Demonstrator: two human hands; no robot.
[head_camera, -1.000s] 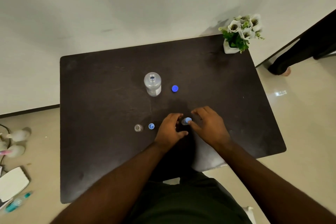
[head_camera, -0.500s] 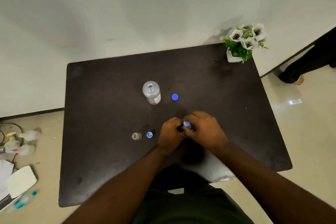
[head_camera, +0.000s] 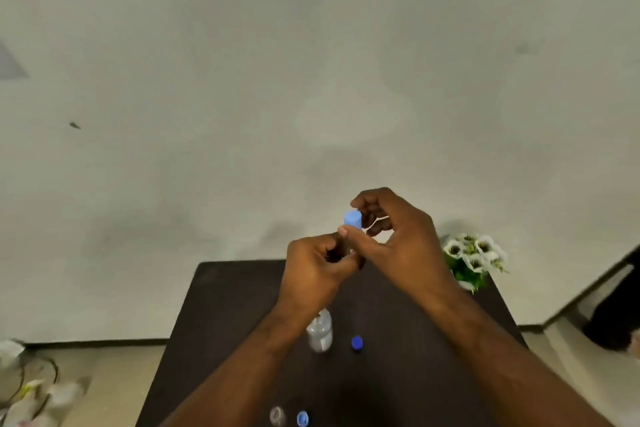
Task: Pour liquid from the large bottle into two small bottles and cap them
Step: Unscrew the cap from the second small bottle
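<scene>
Both hands, left (head_camera: 313, 274) and right (head_camera: 394, 239), grip a small bottle (head_camera: 349, 251) with a smooth, cylindrical pale-blue cap (head_camera: 352, 219).

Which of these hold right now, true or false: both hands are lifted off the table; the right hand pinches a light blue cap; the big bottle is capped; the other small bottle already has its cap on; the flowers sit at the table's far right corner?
1. Both hands are raised above the table. True: the left hand and right hand meet in the air.
2. The right hand pinches a light blue cap. True.
3. The big bottle is capped. False: it stands open, and a dark blue cap lies on the table to its right.
4. The other small bottle has its cap on. False: it is open, with a blue cap beside it.
5. The flowers sit at the far right corner. True.
</scene>
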